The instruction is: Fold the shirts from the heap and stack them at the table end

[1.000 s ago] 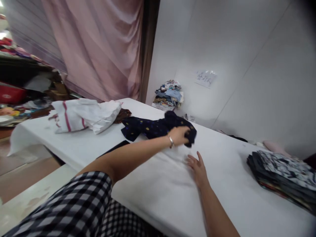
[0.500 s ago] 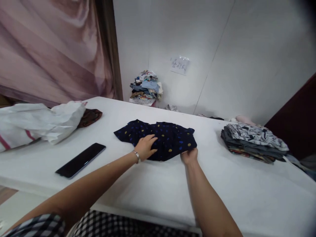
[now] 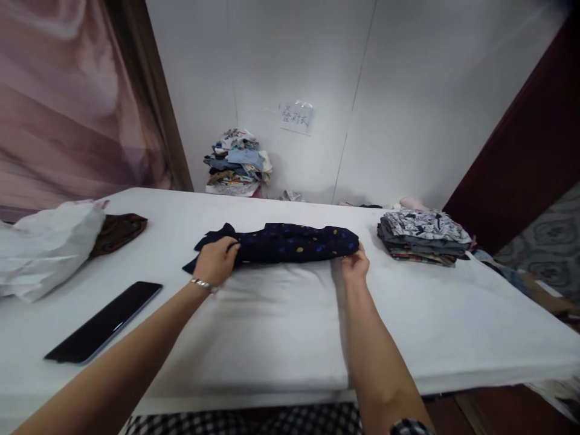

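A dark navy garment with coloured dots (image 3: 290,243) lies stretched across the middle of the white table (image 3: 281,326). My left hand (image 3: 216,261) grips its left end, fingers curled into the cloth. My right hand (image 3: 356,264) pinches its right end at the near edge. A silver bracelet sits on my left wrist.
A black phone (image 3: 104,322) lies at the near left. A white bag (image 3: 45,248) and a brown cloth (image 3: 118,229) sit further left. A stack of folded clothes (image 3: 421,235) stands at the right. A pile of clothes (image 3: 238,163) rests against the far wall.
The garment came from the far left to the table's middle and now lies as a narrower band. Both hands moved out to its two ends. The view turned to the right.
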`<state>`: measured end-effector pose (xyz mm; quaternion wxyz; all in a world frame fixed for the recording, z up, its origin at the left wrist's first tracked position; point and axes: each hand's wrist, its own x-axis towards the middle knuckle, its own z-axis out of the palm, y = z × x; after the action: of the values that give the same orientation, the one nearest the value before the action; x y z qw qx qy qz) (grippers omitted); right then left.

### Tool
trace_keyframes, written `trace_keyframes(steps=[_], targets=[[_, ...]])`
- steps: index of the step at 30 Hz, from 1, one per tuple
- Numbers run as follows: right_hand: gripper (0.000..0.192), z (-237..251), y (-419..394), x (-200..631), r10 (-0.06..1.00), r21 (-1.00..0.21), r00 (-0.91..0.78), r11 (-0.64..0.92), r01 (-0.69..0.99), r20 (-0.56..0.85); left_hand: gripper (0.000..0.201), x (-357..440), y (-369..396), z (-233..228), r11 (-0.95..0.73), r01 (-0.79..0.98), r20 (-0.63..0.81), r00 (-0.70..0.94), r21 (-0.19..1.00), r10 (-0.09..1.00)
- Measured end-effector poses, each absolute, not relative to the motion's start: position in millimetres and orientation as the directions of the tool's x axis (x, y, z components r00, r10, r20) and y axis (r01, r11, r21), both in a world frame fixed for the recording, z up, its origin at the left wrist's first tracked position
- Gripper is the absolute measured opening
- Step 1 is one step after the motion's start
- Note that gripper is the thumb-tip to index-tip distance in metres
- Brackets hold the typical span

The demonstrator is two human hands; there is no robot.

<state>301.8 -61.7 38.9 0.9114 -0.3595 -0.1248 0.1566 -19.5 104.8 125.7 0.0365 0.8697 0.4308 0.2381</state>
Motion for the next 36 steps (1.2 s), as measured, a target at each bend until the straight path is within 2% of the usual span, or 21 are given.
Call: trace_keyframes(steps=[2, 3, 5, 7, 9, 11, 13, 15, 18, 20, 22, 25, 27, 29, 31, 33, 36], targets=[[0.043, 45.6, -64.2, 302.1, 0.333, -0.706, 0.932, 0.694, -0.140, 0.143, 0.039, -27.8, 103.3, 139.2, -0.605, 0.724, 0.498, 0.411, 0.330, 0.764], [0.048, 48.4, -64.4, 300.7, 0.304, -0.724, 0.939, 0.683, -0.099, 0.158, 0.039, -30.6, 102.7, 142.2, -0.591, 0.727, 0.503, 0.387, 0.350, 0.773], [0.060, 50.8, -63.0, 295.8, 0.249, -0.792, 0.949, 0.610, 0.001, 0.193, 0.038, -33.9, 101.0, 139.2, -0.566, 0.751, 0.396, 0.431, 0.341, 0.811], [0.070, 48.0, -60.2, 290.6, 0.241, -0.878, 0.941, 0.468, 0.102, 0.238, 0.037, -35.5, 97.4, 125.8, -0.578, 0.759, 0.227, 0.532, 0.300, 0.816], [0.075, 41.3, -57.2, 287.1, 0.270, -0.932, 0.926, 0.320, 0.172, 0.263, 0.040, -37.7, 91.1, 107.9, -0.643, 0.709, 0.129, 0.637, 0.289, 0.760], [0.073, 34.0, -55.2, 285.8, 0.292, -0.953, 0.922, 0.241, 0.185, 0.253, 0.048, -41.2, 82.7, 92.0, -0.729, 0.626, 0.125, 0.729, 0.277, 0.673], [0.072, 29.8, -55.0, 286.4, 0.284, -0.957, 0.936, 0.258, 0.136, 0.210, 0.060, -45.4, 74.7, 82.2, -0.800, 0.558, 0.138, 0.794, 0.220, 0.592], [0.075, 30.6, -56.6, 287.7, 0.260, -0.935, 0.952, 0.348, 0.064, 0.162, 0.061, -49.2, 69.7, 78.9, -0.827, 0.545, 0.122, 0.819, 0.137, 0.560], [0.082, 39.1, -60.7, 289.2, 0.239, -0.872, 0.956, 0.488, 0.033, 0.170, 0.035, -53.6, 69.1, 82.1, -0.807, 0.589, 0.085, 0.803, 0.045, 0.590], [0.083, 46.0, -63.1, 288.1, 0.238, -0.847, 0.944, 0.526, 0.074, 0.231, 0.022, -56.9, 71.6, 87.3, -0.766, 0.642, 0.092, 0.761, 0.035, 0.642], [0.083, 52.2, -65.1, 284.4, 0.234, -0.836, 0.929, 0.534, 0.124, 0.288, 0.022, -61.5, 74.9, 94.7, -0.709, 0.698, 0.153, 0.693, 0.098, 0.704], [0.083, 64.0, -70.2, 275.1, 0.222, -0.834, 0.907, 0.513, 0.203, 0.358, 0.026, -70.4, 80.5, 113.3, -0.603, 0.751, 0.306, 0.527, 0.270, 0.793], [0.083, 79.3, -77.1, 269.0, 0.208, -0.826, 0.884, 0.492, 0.276, 0.419, 0.029, -75.9, 84.5, 133.1, -0.563, 0.735, 0.412, 0.411, 0.377, 0.813], [0.083, 104.3, -87.0, 265.5, 0.179, -0.792, 0.840, 0.477, 0.381, 0.512, 0.029, -79.8, 87.8, 159.5, -0.580, 0.681, 0.533, 0.318, 0.448, 0.784], [0.085, 138.6, -98.9, 265.4, 0.141, -0.722, 0.764, 0.469, 0.509, 0.630, 0.028, -82.1, 88.9, 190.8, -0.635, 0.620, 0.664, 0.234, 0.460, 0.710], [0.085, 177.9, -111.8, 267.1, 0.098, -0.618, 0.655, 0.458, 0.639, 0.749, 0.029, -83.8, 87.1, 223.8, -0.686, 0.592, 0.773, 0.160, 0.422, 0.614], [0.082, 233.3, -130.1, 267.7, 0.004, -0.420, 0.460, 0.412, 0.808, 0.888, 0.035, -88.6, 78.7, 268.1, -0.724, 0.593, 0.840, 0.141, 0.353, 0.525]])
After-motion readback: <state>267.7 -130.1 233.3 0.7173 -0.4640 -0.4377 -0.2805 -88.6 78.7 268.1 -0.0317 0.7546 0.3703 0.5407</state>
